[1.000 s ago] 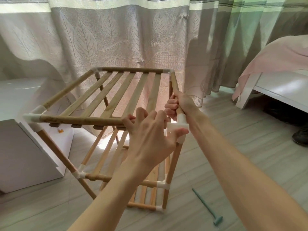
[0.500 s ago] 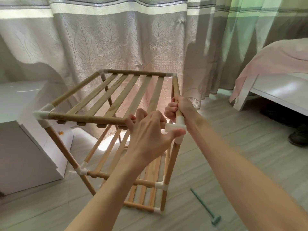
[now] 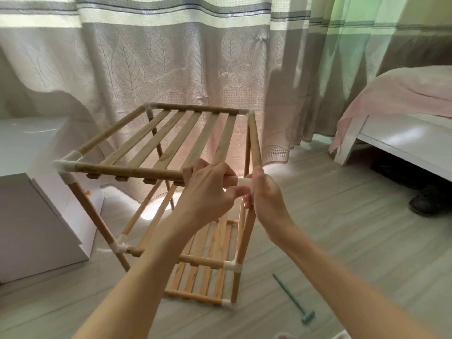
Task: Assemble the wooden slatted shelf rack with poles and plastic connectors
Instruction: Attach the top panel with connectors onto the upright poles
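Two hands meet at the near right top corner of the wooden shelf rack (image 3: 171, 152), which stands upright on the pale floor (image 3: 342, 228) in the middle of the frame, before a leaf-patterned curtain (image 3: 151, 57). The left hand (image 3: 208, 192) curls its fingers over the right end of the front top pole (image 3: 127, 170), thumb reaching toward the white plastic corner connector (image 3: 245, 182). The right hand (image 3: 265, 199) wraps around that connector from the right, fingers curled below it where the upright pole (image 3: 244, 243) joins. Three slatted tiers show, with white connectors at the other corners. A small green mallet (image 3: 297, 304) lies on the floor at lower right, apart from the rack. At left stands a white cabinet (image 3: 36, 216); at right, a white bed frame (image 3: 391, 140) under a pink cover (image 3: 403, 91).
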Motion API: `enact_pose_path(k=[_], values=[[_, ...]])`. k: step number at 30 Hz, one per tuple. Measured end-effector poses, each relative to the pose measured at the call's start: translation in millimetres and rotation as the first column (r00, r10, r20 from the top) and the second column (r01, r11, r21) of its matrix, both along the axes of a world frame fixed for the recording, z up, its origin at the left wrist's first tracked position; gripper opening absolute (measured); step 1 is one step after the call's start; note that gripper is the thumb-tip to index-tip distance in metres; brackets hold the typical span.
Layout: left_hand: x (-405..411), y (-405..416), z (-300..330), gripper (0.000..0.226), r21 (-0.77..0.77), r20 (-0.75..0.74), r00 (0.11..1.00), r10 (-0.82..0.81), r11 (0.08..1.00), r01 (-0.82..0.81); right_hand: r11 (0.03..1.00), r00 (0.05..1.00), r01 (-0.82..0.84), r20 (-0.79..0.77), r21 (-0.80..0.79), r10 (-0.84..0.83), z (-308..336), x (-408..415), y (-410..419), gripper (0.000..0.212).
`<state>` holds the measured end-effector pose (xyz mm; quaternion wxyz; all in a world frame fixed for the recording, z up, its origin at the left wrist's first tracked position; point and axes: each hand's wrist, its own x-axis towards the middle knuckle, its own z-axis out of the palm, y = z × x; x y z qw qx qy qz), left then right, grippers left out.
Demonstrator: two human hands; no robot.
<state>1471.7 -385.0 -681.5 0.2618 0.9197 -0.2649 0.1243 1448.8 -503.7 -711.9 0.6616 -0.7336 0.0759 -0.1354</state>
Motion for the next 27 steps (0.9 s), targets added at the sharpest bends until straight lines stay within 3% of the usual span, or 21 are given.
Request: enact_pose_path(k=[8,19,25,27], values=[[0.1,-9.2,-8.1,0.02,-0.09,0.111,0.99,0.082,0.993,-0.072,0.993,0.994,0.107,0.021,-0.045,-0.106,-0.1,10.7,2.8,0.04],[5.6,-7.1,-21.9,0.022,-0.155,0.209,0.967,0.149,0.981,-0.117,0.998,0.999,0.052,-0.012,0.026,-0.052,5.0,14.4,7.6,0.033],[0.4,-10.9,-23.8,0.006,-0.147,0.217,0.962,0.163,0.98,-0.133,0.998,0.999,0.021,-0.027,0.057,-0.02,6.9,15.5,7.5,0.032],[1.0,-8.1,-23.3,0.013,-0.16,0.224,0.961,0.164,0.979,-0.13,0.998,1.0,0.005,-0.029,0.069,-0.003,8.0,17.8,9.6,0.031]])
